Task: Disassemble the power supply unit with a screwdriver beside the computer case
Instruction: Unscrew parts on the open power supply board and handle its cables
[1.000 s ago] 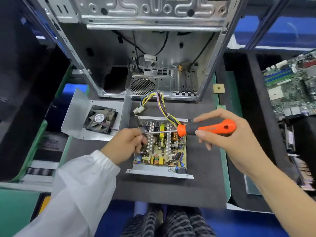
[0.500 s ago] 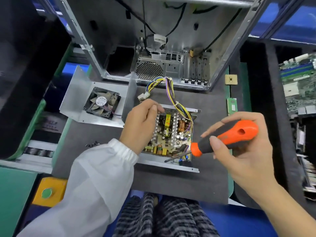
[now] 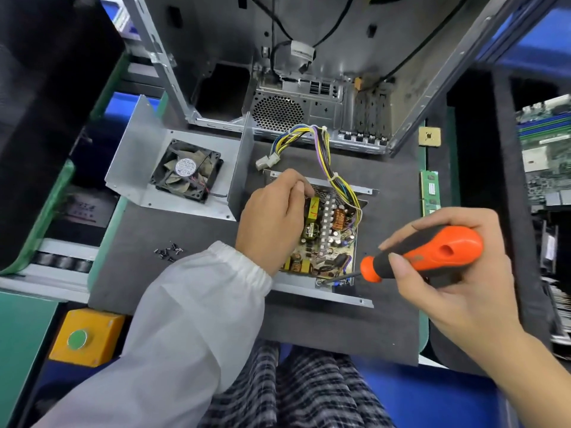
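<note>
The opened power supply unit [image 3: 335, 239] lies on a dark mat, its circuit board bare and its coloured wire bundle [image 3: 324, 156] running up toward the computer case [image 3: 309, 72]. My left hand [image 3: 272, 217] rests curled on the board's left side, fingertips at the far rim. My right hand [image 3: 448, 273] grips an orange and black screwdriver [image 3: 420, 257]. Its tip sits at a screw in the board's near right corner [image 3: 321, 282].
The removed cover with its fan [image 3: 187, 171] lies left of the unit. Several loose screws [image 3: 168, 253] sit on the mat [image 3: 324, 329]. A memory stick [image 3: 430, 191] and a motherboard [image 3: 547, 149] are at the right, a yellow button box [image 3: 88, 336] at the lower left.
The screwdriver swung from across the board's top down to its near right corner. My left hand shifted from the unit's left edge up over the board.
</note>
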A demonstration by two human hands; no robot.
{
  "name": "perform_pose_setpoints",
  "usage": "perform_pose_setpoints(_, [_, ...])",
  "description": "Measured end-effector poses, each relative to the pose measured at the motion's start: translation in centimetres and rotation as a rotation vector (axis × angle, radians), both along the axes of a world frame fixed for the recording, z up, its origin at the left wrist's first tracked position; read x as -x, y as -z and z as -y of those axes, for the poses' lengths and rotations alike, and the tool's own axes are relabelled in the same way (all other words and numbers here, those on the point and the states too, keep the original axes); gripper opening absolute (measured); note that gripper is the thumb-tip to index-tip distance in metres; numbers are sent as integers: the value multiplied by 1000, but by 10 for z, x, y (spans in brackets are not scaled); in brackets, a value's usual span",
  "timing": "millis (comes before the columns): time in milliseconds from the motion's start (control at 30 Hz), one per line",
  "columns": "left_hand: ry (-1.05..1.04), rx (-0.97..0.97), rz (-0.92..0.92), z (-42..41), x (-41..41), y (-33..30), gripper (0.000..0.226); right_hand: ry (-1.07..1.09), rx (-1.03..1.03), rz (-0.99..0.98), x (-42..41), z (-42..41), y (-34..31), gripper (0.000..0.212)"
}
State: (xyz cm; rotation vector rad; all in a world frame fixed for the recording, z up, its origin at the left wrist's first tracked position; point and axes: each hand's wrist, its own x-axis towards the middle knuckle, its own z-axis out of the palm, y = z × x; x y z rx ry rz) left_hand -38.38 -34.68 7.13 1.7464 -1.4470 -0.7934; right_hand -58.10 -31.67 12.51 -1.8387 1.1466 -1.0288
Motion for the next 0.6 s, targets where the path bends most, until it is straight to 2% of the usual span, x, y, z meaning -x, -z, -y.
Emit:
perform_pose_setpoints(233, [-6,-8,-31,0,0,2,24,-7,-6,1,0,-3,-2,42])
perform_pose_setpoints(367, [-6,-13,-31,0,0,2,24,-9,-21,-23,-3,-6,-2,54])
perform_pose_setpoints(600, [-3,-8,-43,0,0,3,25,-3,9,-25,0,-4,-3,47])
